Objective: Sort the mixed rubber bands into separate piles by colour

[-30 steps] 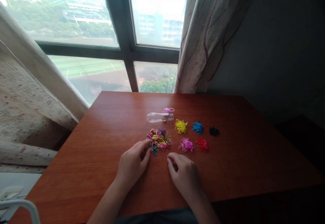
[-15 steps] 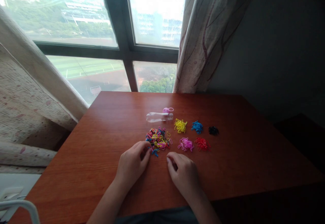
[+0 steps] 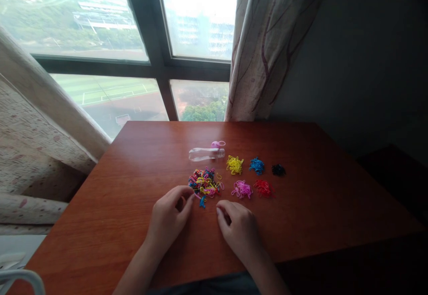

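Observation:
A mixed heap of small coloured rubber bands (image 3: 203,181) lies on the table in front of me. My left hand (image 3: 170,212) rests at its near left edge, thumb and forefinger closed together. A pink band touches those fingertips; whether they grip it is unclear. Just in front of the heap is a loose blue band (image 3: 202,203). Nearer to me and to the right, my right hand (image 3: 239,223) has its fingers curled, thumb against forefinger. Any band in that pinch is too small to make out. Sorted piles lie beyond it: yellow (image 3: 235,165), blue (image 3: 257,165), black (image 3: 278,170), pink (image 3: 242,189), red (image 3: 264,188).
Behind the heap a clear plastic bottle (image 3: 205,154) lies on its side, with a pink ringed cap (image 3: 217,144) beside its neck. The brown wooden table (image 3: 110,206) reaches to a window (image 3: 197,67) flanked by curtains (image 3: 264,50). A white curved bar (image 3: 25,275) is at lower left.
The whole scene has shifted slightly left as my head turned a little. Both hands keep nearly the same place beside the heap, and a pink band shows more clearly at the left fingertips.

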Demonstrator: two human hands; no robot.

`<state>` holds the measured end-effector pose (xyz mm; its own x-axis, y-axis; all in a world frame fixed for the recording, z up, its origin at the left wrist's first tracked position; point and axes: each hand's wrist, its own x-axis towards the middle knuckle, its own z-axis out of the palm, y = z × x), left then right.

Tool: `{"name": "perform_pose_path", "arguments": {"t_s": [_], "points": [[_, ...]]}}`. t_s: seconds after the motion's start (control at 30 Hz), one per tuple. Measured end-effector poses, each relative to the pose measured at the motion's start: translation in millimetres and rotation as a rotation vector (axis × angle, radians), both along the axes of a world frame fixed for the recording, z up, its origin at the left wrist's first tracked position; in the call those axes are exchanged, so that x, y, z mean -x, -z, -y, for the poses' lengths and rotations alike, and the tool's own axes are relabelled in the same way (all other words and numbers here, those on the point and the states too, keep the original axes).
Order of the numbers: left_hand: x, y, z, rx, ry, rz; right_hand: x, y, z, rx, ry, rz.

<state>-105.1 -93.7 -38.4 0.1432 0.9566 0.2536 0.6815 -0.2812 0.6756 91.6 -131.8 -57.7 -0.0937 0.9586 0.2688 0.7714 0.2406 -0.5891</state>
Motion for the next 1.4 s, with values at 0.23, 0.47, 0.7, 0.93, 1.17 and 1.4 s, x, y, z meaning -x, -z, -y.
{"name": "perform_pose_path", "arguments": {"t_s": [0.23,0.47,0.7,0.93,1.17,1.4], "points": [[-67.6,-30.6,-29.6,-0.028,0.339,-0.174,-0.6,2.0,0.6,0.024,0.026,0.086],[-113.9,-35.2,-63.9,0.008,0.499,-0.429,-0.2,6.4,0.3,0.038,0.032,0.141],[-110.7,-37.9,-64.5,0.022,0.494,-0.441,-0.5,3.9,-0.2,0.059,0.017,0.097],[-50.9,-31.9,-41.0,-0.002,0.311,-0.213,-0.6,-1.6,-0.4,0.048,-0.023,-0.006],[0.0,-13.5,-4.9,0.059,0.148,-0.103,-0.2,2.5,0.4,0.047,-0.023,-0.023],[1.1,5.3,13.3,0.109,0.111,-0.192,0.0,3.1,1.2,0.045,-0.018,0.005]]}}
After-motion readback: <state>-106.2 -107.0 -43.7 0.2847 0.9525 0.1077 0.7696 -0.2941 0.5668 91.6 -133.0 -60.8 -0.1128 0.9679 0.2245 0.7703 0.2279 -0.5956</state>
